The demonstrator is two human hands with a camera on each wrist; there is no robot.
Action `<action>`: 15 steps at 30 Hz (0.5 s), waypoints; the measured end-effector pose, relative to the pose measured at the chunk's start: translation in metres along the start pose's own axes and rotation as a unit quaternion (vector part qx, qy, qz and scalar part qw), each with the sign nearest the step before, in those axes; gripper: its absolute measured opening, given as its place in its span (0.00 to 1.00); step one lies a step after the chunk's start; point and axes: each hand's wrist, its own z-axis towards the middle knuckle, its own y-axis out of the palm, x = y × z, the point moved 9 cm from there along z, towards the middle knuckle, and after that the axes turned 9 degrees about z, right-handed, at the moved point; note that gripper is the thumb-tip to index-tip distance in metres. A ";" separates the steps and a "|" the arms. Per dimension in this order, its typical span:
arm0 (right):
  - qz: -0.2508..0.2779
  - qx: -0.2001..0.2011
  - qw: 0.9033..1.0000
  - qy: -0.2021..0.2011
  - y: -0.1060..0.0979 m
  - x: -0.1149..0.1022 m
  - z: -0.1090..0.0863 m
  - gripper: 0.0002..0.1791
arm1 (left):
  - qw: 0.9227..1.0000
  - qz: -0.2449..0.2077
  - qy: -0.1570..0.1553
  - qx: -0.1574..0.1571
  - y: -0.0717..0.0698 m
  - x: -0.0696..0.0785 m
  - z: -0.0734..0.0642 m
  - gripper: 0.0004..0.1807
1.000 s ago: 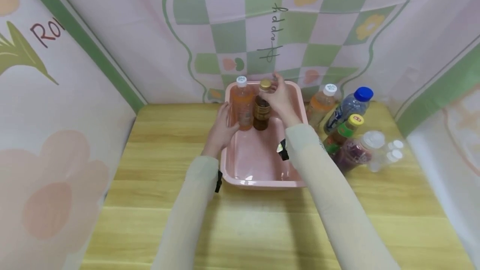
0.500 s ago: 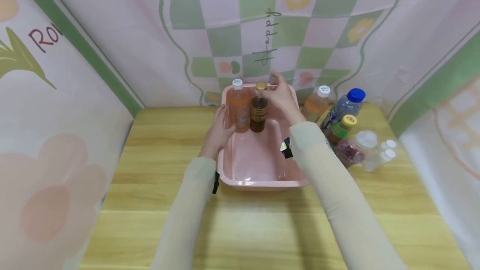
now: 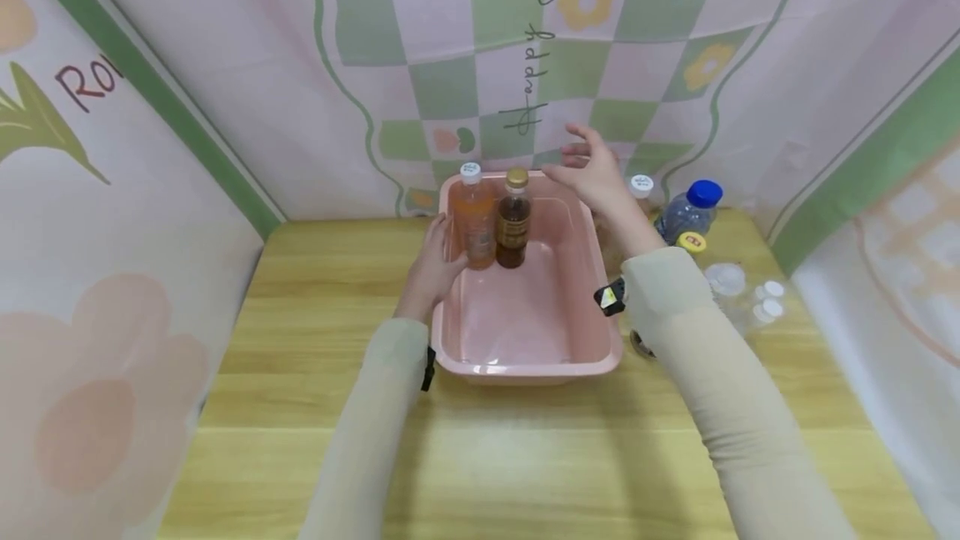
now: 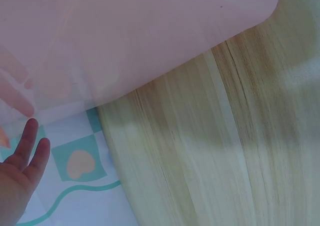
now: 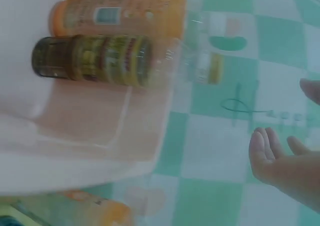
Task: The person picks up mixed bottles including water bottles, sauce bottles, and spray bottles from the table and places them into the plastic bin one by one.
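Note:
A pink basin (image 3: 528, 369) stands on the wooden table. Inside, at its back left, an orange drink bottle (image 3: 474, 223) with a white cap stands upright beside a dark brown bottle (image 3: 513, 232) with a gold cap. My left hand (image 3: 431, 273) rests at the basin's left rim, thumb over the edge; the left wrist view has straight fingers (image 4: 37, 161) against the outer wall. My right hand (image 3: 596, 173) hovers over the back right corner, fingers spread and holding nothing. In the right wrist view, both bottles lie apart from the right hand (image 5: 282, 168).
Right of the basin stand several more bottles, partly behind my right arm: one with a white cap (image 3: 641, 184), one blue-capped bottle (image 3: 686, 211), one with a yellow cap (image 3: 692, 242), a clear-lidded container (image 3: 725, 279) and small white-capped bottles (image 3: 768, 311). A patterned curtain (image 3: 442, 82) hangs behind.
My right hand has let go of the brown bottle's neck and moved right and up, away from it. The bottle stays upright in the basin. My left hand keeps its place at the rim.

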 end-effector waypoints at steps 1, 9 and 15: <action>-0.001 -0.004 1.000 -0.003 -0.002 -0.003 -0.003 0.42 | 1.000 0.000 -0.001 -0.001 0.000 0.000 0.000 0.39; 0.017 -0.009 1.000 -0.019 -0.029 -0.023 -0.029 0.41 | 1.000 0.008 -0.005 -0.004 -0.001 0.000 -0.001 0.39; 0.024 0.006 0.999 -0.046 -0.057 -0.026 -0.042 0.38 | 1.000 0.004 -0.001 -0.004 -0.001 0.001 -0.001 0.39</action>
